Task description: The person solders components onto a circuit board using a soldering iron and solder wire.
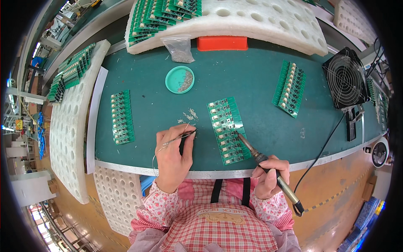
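Observation:
My right hand (272,176) is closed round the handle of a soldering iron (261,158). The iron's tip meets or hovers just over the right part of a green circuit board panel (226,130) in front of me; contact is too small to tell. Left of that panel, my left hand (174,157) pinches metal tweezers (178,137), their points close above the mat. A thin wire (154,161), perhaps solder, loops out of the same hand. Just beyond the tweezers lie small loose pale parts (189,115). Farther off, a round turquoise dish (170,80) holds more such parts.
Other board panels lie at left (121,117) and right (289,89). White foam trays (252,23) carry boards at the back and left. A plastic bag (180,48), a red box (222,43) and a black fan (346,77) stand around the green mat. The iron's cord (323,147) trails right.

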Demonstrator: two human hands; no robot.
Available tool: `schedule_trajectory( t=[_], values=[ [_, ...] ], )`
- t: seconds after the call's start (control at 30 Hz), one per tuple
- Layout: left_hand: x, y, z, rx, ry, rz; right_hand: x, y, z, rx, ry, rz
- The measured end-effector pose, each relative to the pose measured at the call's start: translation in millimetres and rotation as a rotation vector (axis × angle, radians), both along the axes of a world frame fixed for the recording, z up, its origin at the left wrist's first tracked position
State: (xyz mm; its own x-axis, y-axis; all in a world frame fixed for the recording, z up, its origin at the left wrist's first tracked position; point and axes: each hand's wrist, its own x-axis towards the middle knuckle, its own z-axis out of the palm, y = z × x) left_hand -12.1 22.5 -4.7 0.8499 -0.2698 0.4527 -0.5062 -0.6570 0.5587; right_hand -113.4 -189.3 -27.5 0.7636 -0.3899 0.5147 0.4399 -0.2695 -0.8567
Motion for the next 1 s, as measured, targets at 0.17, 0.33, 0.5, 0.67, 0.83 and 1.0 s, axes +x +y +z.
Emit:
schedule_trajectory(
  t=[0.17, 0.33, 0.5, 0.67, 0.83, 1.0],
  values=[
    [0.2, -0.5, -0.3, 0.002, -0.009, -0.004, 0.1, -0.5, 2.1, -0.012, 0.007, 0.0],
    [0.5, -0.6, -0.7, 0.007, -0.025, -0.021, -1.2, 1.1, 2.2, 0.014, 0.019, 0.002],
    [-10.0, -13.9, 11.1, -0.065, 0.091, -0.032, -3.1, -1.2, 1.2, 0.012, 0.047, 0.014],
    [-29.3, -29.6, 6.6, -0.159, 0.186, -0.119, -3.1, 0.4, 5.2, 0.033, 0.067, 0.018],
    [-31.5, -34.1, 2.9, -0.154, 0.179, -0.128, -2.3, 0.2, 7.2, 0.002, 0.068, 0.012],
    [-30.8, -35.7, 1.8, -0.122, 0.141, -0.141, -1.0, -0.6, 8.4, 0.008, 0.052, 0.024]
  ],
)
